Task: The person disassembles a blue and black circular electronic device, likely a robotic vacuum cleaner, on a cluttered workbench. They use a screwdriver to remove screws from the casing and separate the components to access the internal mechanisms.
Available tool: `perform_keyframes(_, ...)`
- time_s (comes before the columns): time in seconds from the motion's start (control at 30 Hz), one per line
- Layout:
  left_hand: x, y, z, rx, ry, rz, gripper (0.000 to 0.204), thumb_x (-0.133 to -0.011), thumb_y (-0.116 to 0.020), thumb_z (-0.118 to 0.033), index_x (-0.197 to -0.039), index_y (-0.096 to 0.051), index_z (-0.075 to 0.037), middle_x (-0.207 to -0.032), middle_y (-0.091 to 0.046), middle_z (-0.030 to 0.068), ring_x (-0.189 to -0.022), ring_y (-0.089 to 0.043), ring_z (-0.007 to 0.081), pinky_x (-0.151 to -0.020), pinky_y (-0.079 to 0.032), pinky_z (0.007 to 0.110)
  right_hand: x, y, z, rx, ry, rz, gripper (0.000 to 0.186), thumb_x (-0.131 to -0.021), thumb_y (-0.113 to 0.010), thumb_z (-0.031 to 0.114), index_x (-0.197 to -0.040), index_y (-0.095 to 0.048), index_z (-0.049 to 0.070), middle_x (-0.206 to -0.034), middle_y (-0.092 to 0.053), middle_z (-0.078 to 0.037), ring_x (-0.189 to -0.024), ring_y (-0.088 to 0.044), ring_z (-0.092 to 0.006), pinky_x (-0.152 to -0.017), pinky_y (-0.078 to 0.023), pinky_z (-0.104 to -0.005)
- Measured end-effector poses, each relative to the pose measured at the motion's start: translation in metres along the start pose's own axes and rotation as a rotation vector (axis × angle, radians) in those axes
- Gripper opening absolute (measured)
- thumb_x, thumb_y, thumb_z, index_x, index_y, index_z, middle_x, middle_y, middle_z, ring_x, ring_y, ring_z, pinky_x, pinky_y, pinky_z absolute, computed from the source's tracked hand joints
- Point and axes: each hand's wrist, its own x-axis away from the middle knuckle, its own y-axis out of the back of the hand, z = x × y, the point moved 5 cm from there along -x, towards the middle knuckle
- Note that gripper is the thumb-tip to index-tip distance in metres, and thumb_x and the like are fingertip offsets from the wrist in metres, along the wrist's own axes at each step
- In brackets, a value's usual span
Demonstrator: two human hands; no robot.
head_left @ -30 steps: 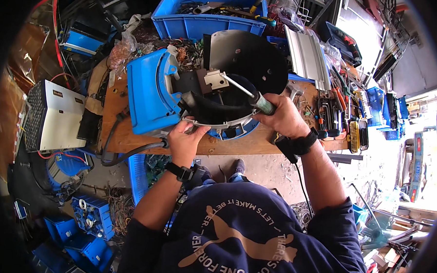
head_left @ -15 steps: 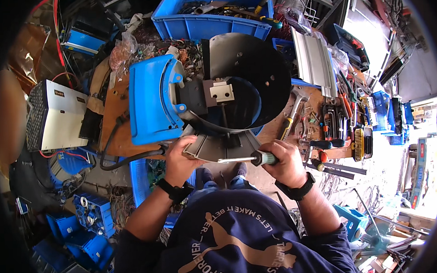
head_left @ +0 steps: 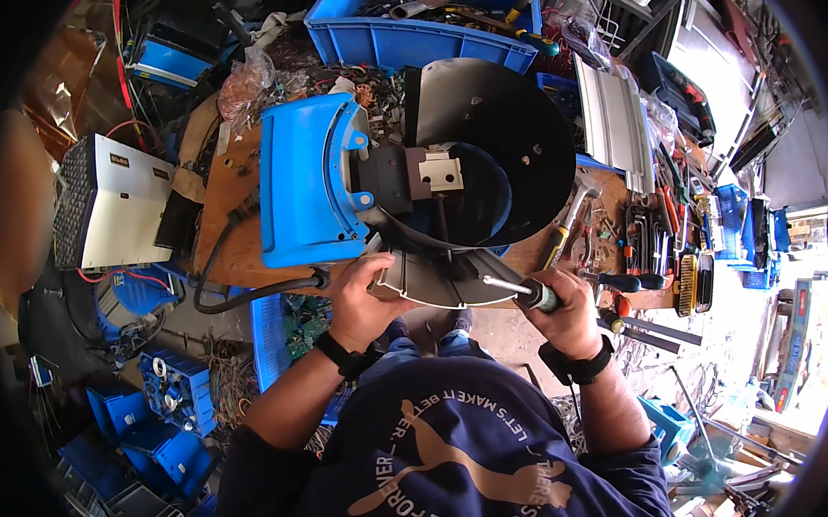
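Note:
My left hand (head_left: 361,307) grips the left end of a curved grey metal piece (head_left: 438,287) held over the bench's front edge. My right hand (head_left: 566,312) is wrapped round a screwdriver (head_left: 537,293), its shaft pointing left across that piece's right end. Just beyond sits a machine with a blue plastic housing (head_left: 300,180), a tall black curved metal shell (head_left: 529,152) and, inside, a cream bracket (head_left: 442,170) with holes on a dark plate. A black cable runs from beside my left hand round the housing's left side.
A blue crate (head_left: 423,45) of tools and scrap stands at the back. A hammer (head_left: 569,219), pliers and several other tools crowd the wooden bench (head_left: 232,211) on the right. A cream metal box (head_left: 116,202) stands left; blue bins (head_left: 164,459) and wire heaps lie below.
The curved piece has come down and toward me from the machine, in my left hand. My right hand has brought the screwdriver down from the bracket to beside that piece, now nearly level.

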Motion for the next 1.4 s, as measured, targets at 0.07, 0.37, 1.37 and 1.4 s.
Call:
perform_keyframes(0.07,0.001,0.001,-0.001,0.018,0.007,0.006,0.059,-0.056,-0.095,-0.02,-0.102,-0.061,-0.003,-0.107,-0.069,0.0123,-0.099,-0.067,0.0273,-0.088,-0.054,0.037,-0.003,0.004,0.005,-0.015,0.012,-0.001,0.027,-0.065,-0.075,0.001,-0.09,-0.067,0.005,-0.078,-0.067,-0.012,-0.071,-0.066,-0.0293,-0.065,-0.052,-0.0351)
perform_keyframes(0.37,0.001,0.01,-0.014,-0.056,-0.006,-0.082,0.061,-0.052,-0.096,-0.029,-0.096,-0.062,-0.003,-0.097,-0.07,0.011,-0.091,-0.067,0.0285,-0.083,-0.053,0.038,-0.013,0.017,0.018,-0.005,-0.055,0.075,0.025,-0.066,-0.076,0.002,-0.09,-0.068,0.005,-0.08,-0.068,-0.012,-0.072,-0.069,-0.027,-0.066,-0.053,-0.0329)
perform_keyframes(1.37,0.002,0.014,-0.014,0.003,-0.049,0.016,0.067,-0.05,-0.096,-0.027,-0.103,-0.063,0.0,-0.108,-0.068,0.0172,-0.1,-0.066,0.034,-0.087,-0.054,0.041,0.003,0.008,0.018,-0.03,-0.209,0.144,0.022,-0.069,-0.081,0.009,-0.087,-0.069,0.006,-0.077,-0.07,-0.009,-0.07,-0.069,-0.0224,-0.064,-0.052,-0.0315)
perform_keyframes(1.4,0.002,0.013,-0.013,0.01,-0.034,0.033,0.068,-0.051,-0.096,-0.027,-0.104,-0.063,0.0,-0.11,-0.067,0.0173,-0.101,-0.066,0.034,-0.088,-0.054,0.041,0.003,0.008,0.019,-0.03,-0.201,0.157,0.022,-0.069,-0.081,0.009,-0.087,-0.069,0.006,-0.077,-0.07,-0.009,-0.07,-0.07,-0.0218,-0.064,-0.052,-0.0314)
